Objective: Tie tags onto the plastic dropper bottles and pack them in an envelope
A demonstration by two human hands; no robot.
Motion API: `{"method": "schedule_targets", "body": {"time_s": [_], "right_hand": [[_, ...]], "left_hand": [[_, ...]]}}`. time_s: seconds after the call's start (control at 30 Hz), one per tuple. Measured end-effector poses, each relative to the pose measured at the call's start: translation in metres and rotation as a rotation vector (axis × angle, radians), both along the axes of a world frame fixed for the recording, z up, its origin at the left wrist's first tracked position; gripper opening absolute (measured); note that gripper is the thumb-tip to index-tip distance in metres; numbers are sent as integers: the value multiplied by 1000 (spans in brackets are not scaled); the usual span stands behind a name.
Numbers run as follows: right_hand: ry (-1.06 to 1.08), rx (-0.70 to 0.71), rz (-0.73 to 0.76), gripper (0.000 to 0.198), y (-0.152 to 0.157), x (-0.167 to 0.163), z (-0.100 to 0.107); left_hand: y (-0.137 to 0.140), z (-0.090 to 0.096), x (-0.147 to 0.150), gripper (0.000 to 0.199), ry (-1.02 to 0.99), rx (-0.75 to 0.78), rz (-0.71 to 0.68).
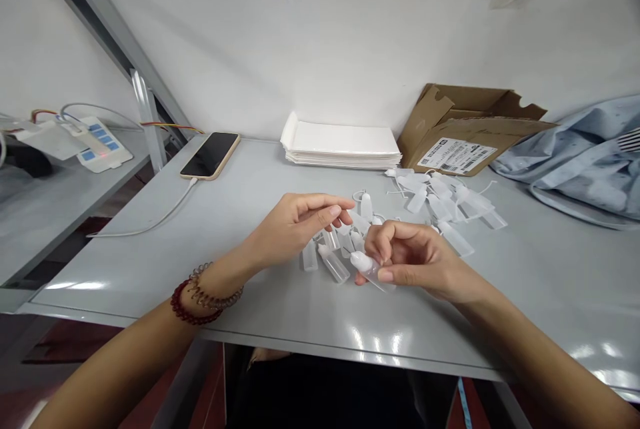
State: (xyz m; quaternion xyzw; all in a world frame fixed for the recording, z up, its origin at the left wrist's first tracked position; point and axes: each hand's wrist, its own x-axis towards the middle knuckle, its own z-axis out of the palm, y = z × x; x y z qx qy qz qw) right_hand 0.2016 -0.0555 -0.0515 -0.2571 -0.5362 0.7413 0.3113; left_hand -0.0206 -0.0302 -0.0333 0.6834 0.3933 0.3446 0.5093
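A white stack (345,142) lay on the bench (240,215). In front of the stack, the grip of the right hand (423,255) was pinching one small bottle (367,267), held at a slant. The left hand (295,225) was in front of the stack too, but I could not tell if its grip was pressed together. More bottles (334,263) lay in front of the stack. A phone (210,155) lay left of the stack.
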Motion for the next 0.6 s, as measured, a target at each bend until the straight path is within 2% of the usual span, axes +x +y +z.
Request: {"method": "schedule_targets", "body": {"time_s": [0.23, 0.37, 0.6], "right_hand": [[110, -35, 48, 14, 1, -3, 2], [96, -43, 61, 15, 1, -3, 3], [116, -34, 75, 15, 0, 0, 3]], "left_hand": [[0, -4, 0, 28, -3, -59, -46], [1, -8, 0, 27, -8, -79, -95], [0, -10, 0, 25, -43, -104, -99]]}}
